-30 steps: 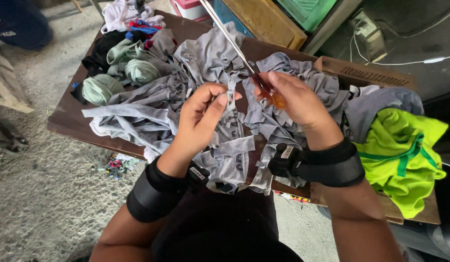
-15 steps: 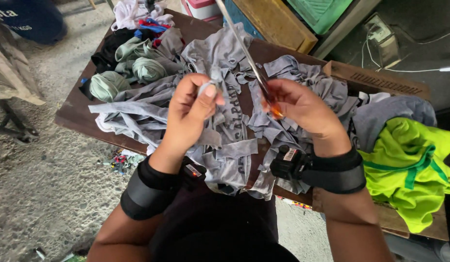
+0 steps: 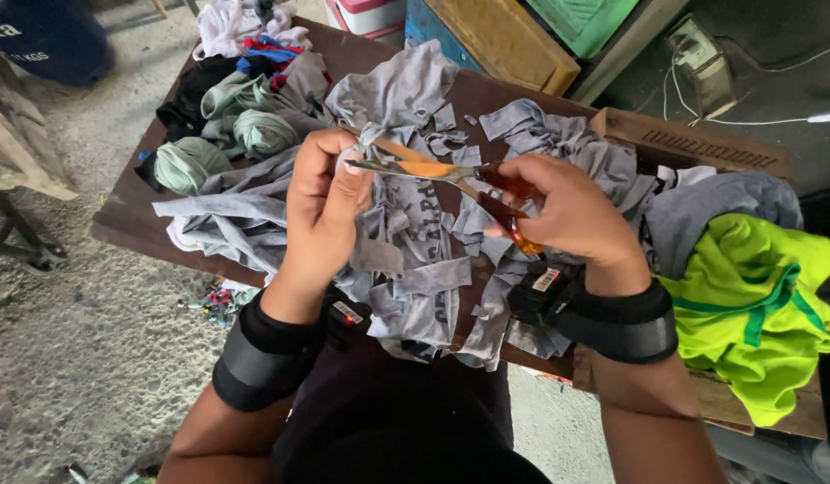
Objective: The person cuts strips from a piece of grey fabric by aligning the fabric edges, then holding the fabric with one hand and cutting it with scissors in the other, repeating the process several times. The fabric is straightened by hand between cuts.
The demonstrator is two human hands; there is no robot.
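My hands cutting a grey cloth strip over the heaped table.

My left hand (image 3: 321, 202) pinches a thin grey fabric strip (image 3: 365, 143) taut; my right hand (image 3: 567, 211) is closed through the amber plastic handles of steel scissors (image 3: 451, 175), blades parted across the strip, above the grey rag pile (image 3: 415, 269) on the dark brown wooden table (image 3: 119, 215).

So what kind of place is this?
Probably a rough workshop for cutting up old clothes: scissors in the right hand, grey cloth strips heaped on a brown worktable, and a bare concrete floor.
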